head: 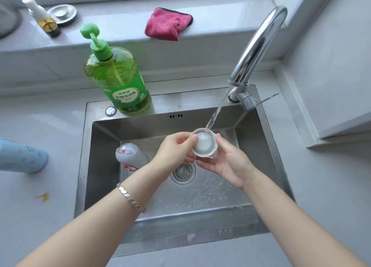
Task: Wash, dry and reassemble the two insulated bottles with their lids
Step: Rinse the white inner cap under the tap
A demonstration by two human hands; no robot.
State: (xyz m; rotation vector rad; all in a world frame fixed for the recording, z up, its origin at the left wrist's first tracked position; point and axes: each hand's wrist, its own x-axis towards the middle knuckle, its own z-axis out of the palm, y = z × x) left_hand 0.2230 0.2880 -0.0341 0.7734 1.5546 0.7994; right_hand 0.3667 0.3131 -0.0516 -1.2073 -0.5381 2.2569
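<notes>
Left grip [176, 148] clamped on white lid [204, 145], fingers curled at its left rim; right grip [226, 162] clamped on the same lid from beneath, thumb against the right rim. Lid held open side up over the sink [190, 216], above the drain strainer [183, 172] and directly under the water stream [212, 119] from the faucet [259, 45]. Cavity filled and milky; suds or plain plastic colour, cannot tell. White bottle [130, 153] lying on its side on the sink floor, left of both grips and apart from them. Blue bottle [22, 156] lying on its side on the bench [40, 216], far left, outside the sink. No second lid identified in view. Judged stage: rinsing of one lid, with drying and reassembly not yet done. Risks noted: slip of the wet, smooth lid from either grip and a drop onto the strainer; splash-back onto the bench from the stream striking a cupped cavity; residue left in rim or underside if rinsed from the open side only; rolling of the blue bottle if knocked; dripping across the sink surround on reaching for the pink cloth [167, 24], lying well apart on the window ledge [120, 15].
</notes>
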